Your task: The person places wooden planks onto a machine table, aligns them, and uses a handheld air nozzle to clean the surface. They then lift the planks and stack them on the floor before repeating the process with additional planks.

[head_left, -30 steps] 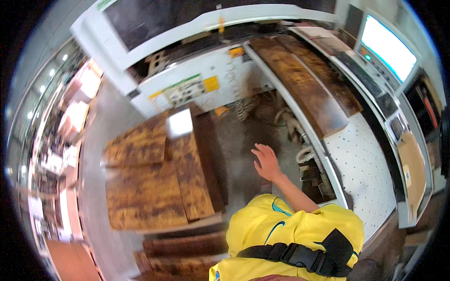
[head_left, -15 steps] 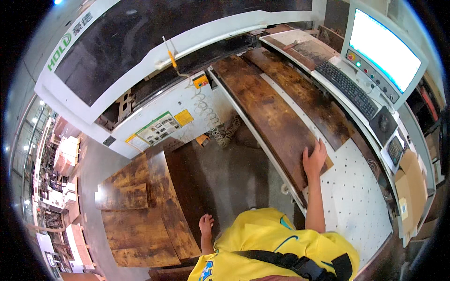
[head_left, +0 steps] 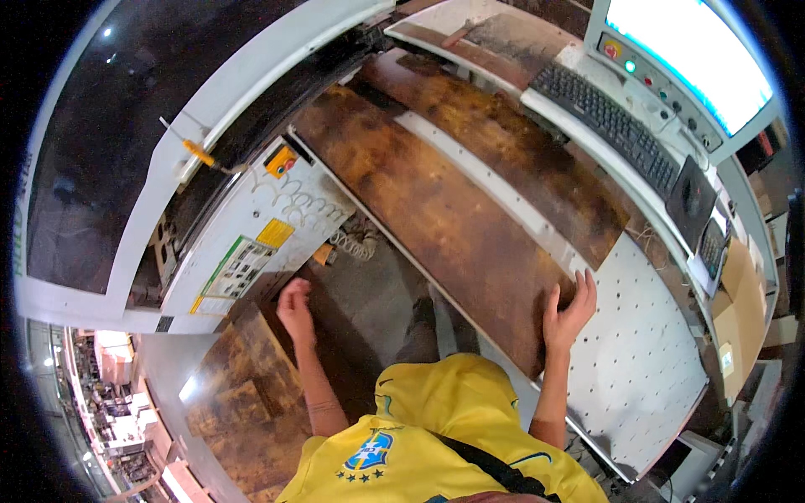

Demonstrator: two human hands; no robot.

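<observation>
My right hand (head_left: 570,317) rests at the near end of a long brown wood-grain board (head_left: 453,218), thumb and fingers spread and touching its end. That board lies on the white perforated machine table (head_left: 633,352). Beside it, to the right, lies a second wood-grain board (head_left: 503,126), with a pale strip between the two. My left hand (head_left: 295,312) hangs in the air left of the table, slightly blurred, fingers loosely bent and apart, with nothing visible in it. Below and left of that hand is a stack of brown wood-grain boards (head_left: 251,402).
A machine with a white hood (head_left: 159,193) and dark window stands at the far left. A yellow-handled air gun (head_left: 198,152) sits on its edge, near a coiled hose (head_left: 356,239). At right are a keyboard (head_left: 604,121), a monitor (head_left: 688,59) and a cardboard box (head_left: 742,310).
My left hand has risen forward from beside my body. My right hand has shifted from the board's top to its near end. The view has moved closer to the machine.
</observation>
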